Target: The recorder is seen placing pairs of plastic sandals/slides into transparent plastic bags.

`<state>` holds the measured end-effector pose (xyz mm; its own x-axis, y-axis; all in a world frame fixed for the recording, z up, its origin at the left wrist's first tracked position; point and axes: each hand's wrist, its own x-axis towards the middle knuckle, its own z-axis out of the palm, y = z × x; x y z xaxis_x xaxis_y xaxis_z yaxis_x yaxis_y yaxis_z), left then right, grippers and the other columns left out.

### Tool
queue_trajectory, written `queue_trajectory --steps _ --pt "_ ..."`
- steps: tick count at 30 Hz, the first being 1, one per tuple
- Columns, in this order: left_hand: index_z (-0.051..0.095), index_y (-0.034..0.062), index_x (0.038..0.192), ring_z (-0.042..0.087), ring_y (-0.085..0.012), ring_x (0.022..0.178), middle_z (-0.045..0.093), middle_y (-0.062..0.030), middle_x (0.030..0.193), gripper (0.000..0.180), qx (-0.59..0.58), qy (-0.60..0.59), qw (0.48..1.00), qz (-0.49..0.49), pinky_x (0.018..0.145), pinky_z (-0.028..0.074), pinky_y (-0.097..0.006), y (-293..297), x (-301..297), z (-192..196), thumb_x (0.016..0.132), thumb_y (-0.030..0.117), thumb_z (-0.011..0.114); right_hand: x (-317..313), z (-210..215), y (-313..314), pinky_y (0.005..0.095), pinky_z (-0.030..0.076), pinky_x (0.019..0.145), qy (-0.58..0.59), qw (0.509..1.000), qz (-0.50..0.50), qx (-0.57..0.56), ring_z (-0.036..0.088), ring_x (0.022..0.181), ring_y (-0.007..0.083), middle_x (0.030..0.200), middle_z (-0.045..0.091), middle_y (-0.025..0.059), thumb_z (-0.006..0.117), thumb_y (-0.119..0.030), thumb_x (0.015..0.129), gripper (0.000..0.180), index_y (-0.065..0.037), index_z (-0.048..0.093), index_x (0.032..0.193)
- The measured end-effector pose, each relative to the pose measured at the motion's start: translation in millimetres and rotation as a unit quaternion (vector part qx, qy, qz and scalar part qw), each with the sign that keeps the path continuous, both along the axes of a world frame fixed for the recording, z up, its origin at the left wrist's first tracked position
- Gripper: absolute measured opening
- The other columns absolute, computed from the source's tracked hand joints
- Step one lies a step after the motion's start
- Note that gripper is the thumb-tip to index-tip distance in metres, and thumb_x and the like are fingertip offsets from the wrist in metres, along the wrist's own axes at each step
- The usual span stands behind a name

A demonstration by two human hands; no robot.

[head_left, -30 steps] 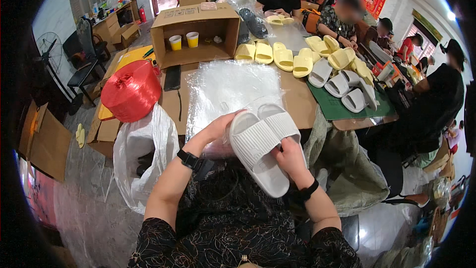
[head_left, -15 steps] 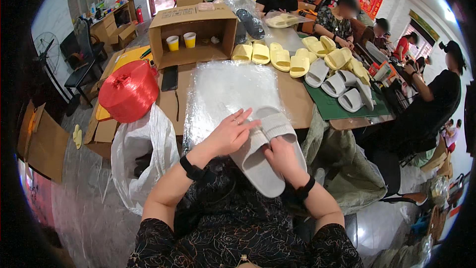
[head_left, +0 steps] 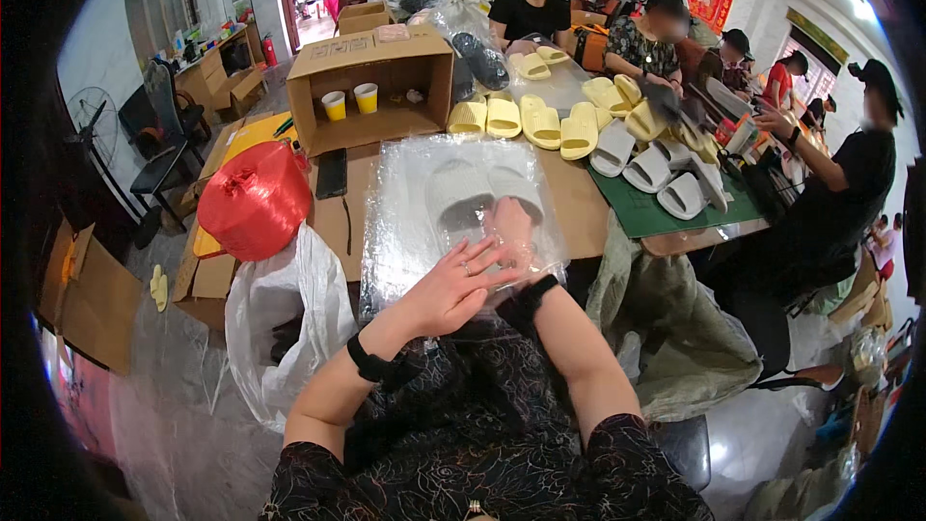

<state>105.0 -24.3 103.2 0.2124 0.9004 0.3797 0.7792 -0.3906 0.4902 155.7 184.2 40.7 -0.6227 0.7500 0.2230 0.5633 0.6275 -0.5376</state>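
Observation:
A pair of light grey slippers (head_left: 459, 195) lies inside a clear plastic bag (head_left: 395, 232) on the table in front of me. My right hand (head_left: 511, 232) reaches into the bag up to about the wrist, its fingers at the strap of the right-hand slipper and gripping the pair. Seen through the film, the fingertips are partly hidden. At the near edge of the bag, my left hand (head_left: 453, 285) rests with fingers stretched out over the film, beside my right wrist. It grips nothing.
A cardboard box (head_left: 371, 53) with two paper cups stands behind the bag. Left are a red twine roll (head_left: 256, 198) and a phone (head_left: 332, 174). Yellow slippers (head_left: 540, 122) line the back; grey slippers (head_left: 683, 195) lie on a green board (head_left: 637, 217). Several co-workers sit beyond.
My right hand has moved forward, carrying the grey slippers from in front of the table into the clear bag. My left hand has let go of them and come back to the bag's near edge.

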Motion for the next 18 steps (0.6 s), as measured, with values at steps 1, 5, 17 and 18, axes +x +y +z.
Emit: queue_trajectory --steps 1,5,17,18 --pt "0.052 0.0211 0.14 0.021 -0.033 0.146 0.031 -0.0081 0.156 0.054 -0.001 0.004 1.0 0.003 0.119 0.007 -0.053 -4.8 -1.9 5.7 0.089 0.013 0.038 -12.6 -0.4 -1.0 0.0505 0.052 0.077 0.046 0.998 -0.018 0.032 0.063 0.09 0.047 0.099 0.062 0.0282 0.061 -0.032 0.087 0.038 0.004 0.06 0.098" --pt "0.057 0.0211 0.136 0.023 -0.0358 0.145 0.033 -0.0113 0.155 0.056 0.006 0.02 1.0 0.017 0.119 0.009 -0.052 -15.2 -18.3 12.8 0.083 0.012 0.042 -41.1 -7.0 0.2 0.0517 0.05 0.08 0.126 0.991 -0.049 0.005 0.06 0.095 0.0482 0.105 0.059 0.0304 0.062 -0.034 0.087 0.045 0.005 0.057 0.109" --pt "0.068 0.0048 0.114 0.06 -0.0284 0.113 0.065 -0.0152 0.119 0.039 0.007 -0.335 0.933 0.132 0.098 0.044 -0.035 -5.9 -91.4 -15.7 0.096 0.037 0.055 134.8 53.9 -89.2 0.0249 0.051 0.072 0.101 0.855 0.29 -0.419 0.063 0.083 0.0064 0.087 0.072 0.0057 0.073 -0.016 0.085 0.024 -0.002 0.071 0.104" --pt "0.069 0.0037 0.113 0.062 -0.0254 0.109 0.067 -0.0144 0.114 0.041 -0.008 -0.256 0.943 0.214 0.094 0.046 -0.034 6.9 -93.6 -12.5 0.096 0.038 0.055 141.7 56.1 -81.1 0.0245 0.049 0.068 0.144 0.918 0.224 -0.294 0.062 0.08 0.0078 0.087 0.071 0.0053 0.073 -0.016 0.085 0.021 -0.003 0.071 0.102"
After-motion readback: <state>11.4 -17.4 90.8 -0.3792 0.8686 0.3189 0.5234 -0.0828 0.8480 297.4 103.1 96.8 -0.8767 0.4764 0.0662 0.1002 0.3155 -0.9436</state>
